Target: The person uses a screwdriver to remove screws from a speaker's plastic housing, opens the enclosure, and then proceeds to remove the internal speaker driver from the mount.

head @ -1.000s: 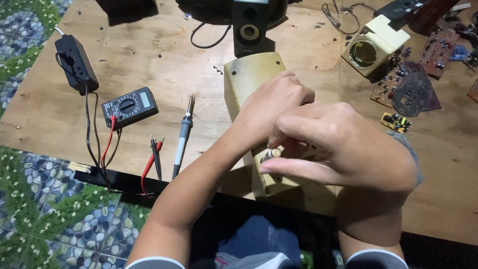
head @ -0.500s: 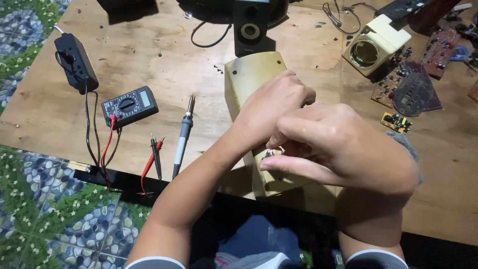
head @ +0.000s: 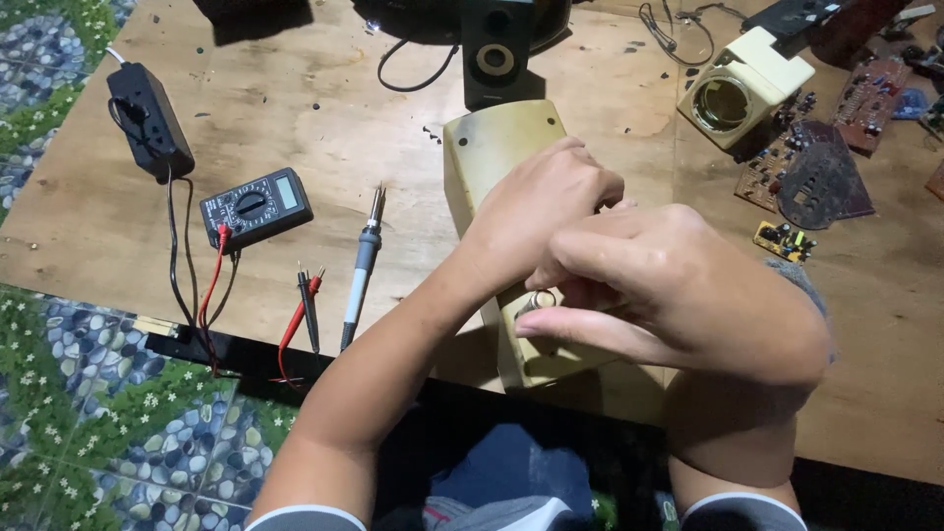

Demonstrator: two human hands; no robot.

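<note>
While both hands meet over the long cream plastic box point(head: 492, 157) in the middle of the wooden table point(head: 295, 88), the right hand point(head: 678, 285) pinches a small round silver part point(head: 541, 300). The left hand point(head: 541, 202) curls tight on the box. At nine o'clock lies a grey soldering iron point(head: 362, 265), then a black meter point(head: 256, 205).

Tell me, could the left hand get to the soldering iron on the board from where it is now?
Probably yes. The left hand rests on the yellowish casing, and the soldering iron lies just to its left on bare wooden board, with nothing between them; only the probes lie beyond.
</note>
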